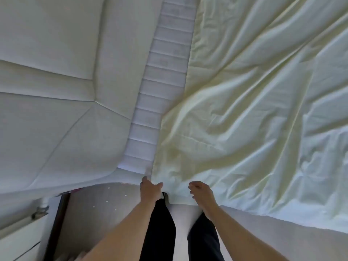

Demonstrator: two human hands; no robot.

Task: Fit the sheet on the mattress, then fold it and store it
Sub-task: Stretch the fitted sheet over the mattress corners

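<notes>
One pale yellow-green sheet (254,102), heavily wrinkled, covers the right part of the mattress (165,76), whose white quilted strip shows bare beside a folded-back white duvet (52,81) on the left. Both hands reach forward to the near edge: the left hand (150,189) grips the sheet's corner with curled fingers. The right hand (202,193) hovers at the sheet's hem with loosely bent fingers, and whether it holds the cloth cannot be told.

Soft, even daylight fills the wide-angle head view, brightest with a bluish cast on the sheet (263,91) toward the right edge, where its wrinkles carry gentle shadows. The whole picture is slightly soft, and the forearm near the bottom edge is smeared by motion blur. Straight lines bow toward the edges, plainly in the quilted mattress (165,76) seams.
</notes>
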